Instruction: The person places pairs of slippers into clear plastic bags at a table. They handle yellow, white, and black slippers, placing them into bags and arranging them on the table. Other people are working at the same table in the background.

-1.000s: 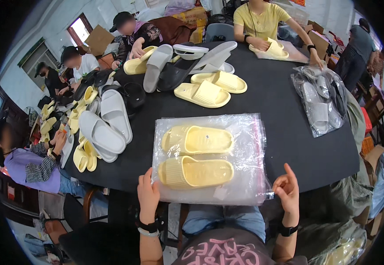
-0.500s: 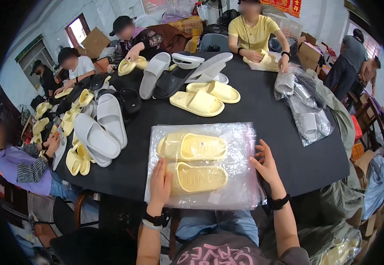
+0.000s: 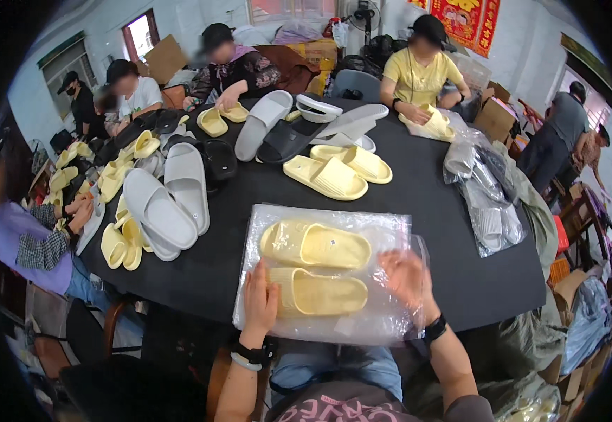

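Observation:
In front of me lies a stack of clear plastic bags (image 3: 383,327) on the black table. A pair of pale yellow slippers (image 3: 330,294) rests there, side by side, with shiny film over at least part of them. My left hand (image 3: 258,299) is open, fingers extended, against the near slipper's left end and the plastic. At the bags' right edge, my right hand (image 3: 406,281) is slightly blurred, its fingers loosely bent and apart. Clear film lies across that hand; whether it is inside the bag I cannot tell.
Loose yellow slippers (image 3: 334,179), grey slippers (image 3: 158,204) and a black slipper (image 3: 285,143) lie farther back on the black table (image 3: 439,274). Bagged grey slippers (image 3: 487,224) sit at the right. Co-workers handle slippers across the table and at the left, including a person in yellow (image 3: 422,74).
My right hand has moved left, from beside the bags' right edge to under the film there. My left hand stays by the near slipper. The view has shifted slightly.

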A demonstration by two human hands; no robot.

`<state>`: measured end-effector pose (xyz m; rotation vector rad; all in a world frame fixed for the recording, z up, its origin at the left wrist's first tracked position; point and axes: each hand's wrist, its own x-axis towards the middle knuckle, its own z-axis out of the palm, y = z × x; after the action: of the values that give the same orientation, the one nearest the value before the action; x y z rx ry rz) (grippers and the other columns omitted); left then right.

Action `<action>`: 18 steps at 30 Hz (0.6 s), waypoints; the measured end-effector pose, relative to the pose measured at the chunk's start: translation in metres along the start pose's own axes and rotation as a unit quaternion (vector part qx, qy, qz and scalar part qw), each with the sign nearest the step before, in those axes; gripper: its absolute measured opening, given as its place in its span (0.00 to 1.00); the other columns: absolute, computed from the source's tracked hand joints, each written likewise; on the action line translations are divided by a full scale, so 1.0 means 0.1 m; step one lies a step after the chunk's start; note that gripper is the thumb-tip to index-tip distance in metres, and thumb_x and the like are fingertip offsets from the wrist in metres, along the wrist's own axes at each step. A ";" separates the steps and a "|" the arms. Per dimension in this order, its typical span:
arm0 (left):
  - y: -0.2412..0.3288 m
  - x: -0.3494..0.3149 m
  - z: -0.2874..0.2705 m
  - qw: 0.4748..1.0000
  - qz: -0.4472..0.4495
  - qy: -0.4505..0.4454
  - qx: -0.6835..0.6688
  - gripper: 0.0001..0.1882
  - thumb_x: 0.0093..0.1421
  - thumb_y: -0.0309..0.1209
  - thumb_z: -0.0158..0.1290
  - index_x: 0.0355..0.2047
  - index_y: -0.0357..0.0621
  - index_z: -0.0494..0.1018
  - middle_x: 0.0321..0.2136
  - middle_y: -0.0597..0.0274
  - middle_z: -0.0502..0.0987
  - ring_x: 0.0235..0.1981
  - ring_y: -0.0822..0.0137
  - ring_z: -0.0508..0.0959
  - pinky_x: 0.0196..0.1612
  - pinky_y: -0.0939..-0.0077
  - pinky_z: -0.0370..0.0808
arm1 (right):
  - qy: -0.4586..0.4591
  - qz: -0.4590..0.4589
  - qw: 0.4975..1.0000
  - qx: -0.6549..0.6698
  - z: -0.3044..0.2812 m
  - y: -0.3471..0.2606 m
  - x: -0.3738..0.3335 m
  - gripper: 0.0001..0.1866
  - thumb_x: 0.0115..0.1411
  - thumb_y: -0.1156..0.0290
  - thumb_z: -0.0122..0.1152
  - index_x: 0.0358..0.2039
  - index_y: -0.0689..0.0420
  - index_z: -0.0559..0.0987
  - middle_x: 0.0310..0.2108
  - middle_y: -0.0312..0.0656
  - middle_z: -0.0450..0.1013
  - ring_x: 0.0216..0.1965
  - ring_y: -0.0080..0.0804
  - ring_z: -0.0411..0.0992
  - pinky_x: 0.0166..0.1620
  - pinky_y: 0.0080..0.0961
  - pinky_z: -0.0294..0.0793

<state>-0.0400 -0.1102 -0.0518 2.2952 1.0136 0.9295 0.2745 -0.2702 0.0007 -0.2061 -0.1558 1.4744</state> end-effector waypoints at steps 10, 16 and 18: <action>-0.03 -0.01 -0.03 1.000 -0.009 0.006 0.005 0.28 0.69 0.38 0.42 0.65 0.34 0.59 0.62 0.43 0.66 0.65 0.49 0.63 0.69 0.53 0.50 | -0.254 -0.141 0.254 -0.923 0.43 0.42 0.32 0.23 0.60 0.64 0.63 0.56 0.54 0.74 0.58 0.53 0.68 0.64 0.51 0.61 0.66 0.40 0.61; -0.03 0.02 -0.03 1.000 -0.013 -0.008 0.004 0.27 0.70 0.38 0.42 0.64 0.34 0.60 0.60 0.42 0.67 0.64 0.48 0.64 0.69 0.53 0.51 | -0.308 -0.100 0.317 -0.891 0.26 0.81 0.95 0.19 0.62 0.61 0.57 0.53 0.52 0.77 0.55 0.49 0.69 0.63 0.49 0.62 0.65 0.44 0.59; -0.04 0.02 -0.02 1.000 -0.012 -0.007 0.006 0.28 0.70 0.38 0.41 0.65 0.33 0.58 0.62 0.42 0.66 0.64 0.48 0.63 0.69 0.53 0.50 | -0.310 -0.084 0.333 -0.886 0.25 0.88 1.04 0.18 0.63 0.62 0.56 0.51 0.52 0.77 0.52 0.48 0.71 0.61 0.48 0.64 0.63 0.46 0.60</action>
<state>-0.0423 -0.1058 -0.0524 2.2904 1.0409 0.8997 0.1930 -0.1584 0.0027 -1.3085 -2.3890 0.3582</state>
